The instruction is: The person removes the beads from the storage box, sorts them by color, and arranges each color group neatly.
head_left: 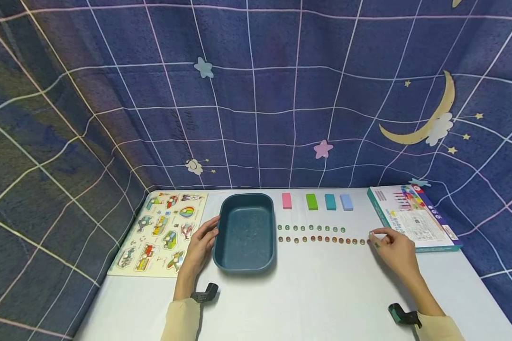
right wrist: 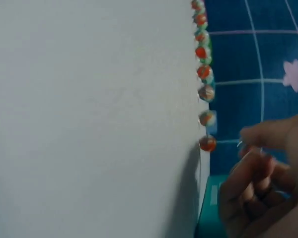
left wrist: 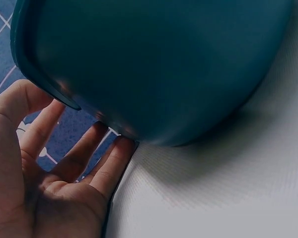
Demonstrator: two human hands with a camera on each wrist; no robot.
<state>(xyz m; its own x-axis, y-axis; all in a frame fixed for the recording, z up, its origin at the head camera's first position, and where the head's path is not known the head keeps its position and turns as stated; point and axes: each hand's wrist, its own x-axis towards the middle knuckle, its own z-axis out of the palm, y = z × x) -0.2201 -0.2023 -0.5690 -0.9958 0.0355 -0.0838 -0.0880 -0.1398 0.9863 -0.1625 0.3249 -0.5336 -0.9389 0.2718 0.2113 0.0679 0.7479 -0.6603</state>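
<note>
head view: white counter (head_left: 307, 293) under a starry blue cloth backdrop (head_left: 256, 94). at centre sits a dark teal tray (head_left: 245, 267). the left hand (head_left: 202, 246) lies at the tray's nine o'clock side, fingers straight and relaxed, tips against its outer wall, grasping nothing. at three o'clock from the tray run two rows of marbles (head_left: 320, 234), the far row greenish, the near row reddish. the right hand (head_left: 394, 251) is at the three o'clock end of the near row, thumb and forefinger drawn together in a pinch just beside the last marble; whether a marble is between them i cannot tell, too small. toward twelve o'clock of the rows stand four small blocks: pink block (head_left: 287, 201), green block (head_left: 312, 201), teal block (head_left: 330, 202), light blue block (head_left: 346, 202). a printed box (head_left: 414, 218) lies flat at the right hand's twelve o'clock. a vehicle peg puzzle (head_left: 162, 232) lies at the left hand's nine o'clock.

left wrist view: the tray fills the upper frame, and the left hand's palm faces up and open, its fingertips (left wrist: 123, 145) touching the tray's wall near the counter surface, thumb spread away.

right wrist view: blurred. a line of reddish marbles runs along the counter edge in frame, and the right hand's fingers (right wrist: 253, 168) are curled together at about four o'clock of the nearest marble (right wrist: 207, 144), close by but apart from it. what they pinch cannot be made out.
</note>
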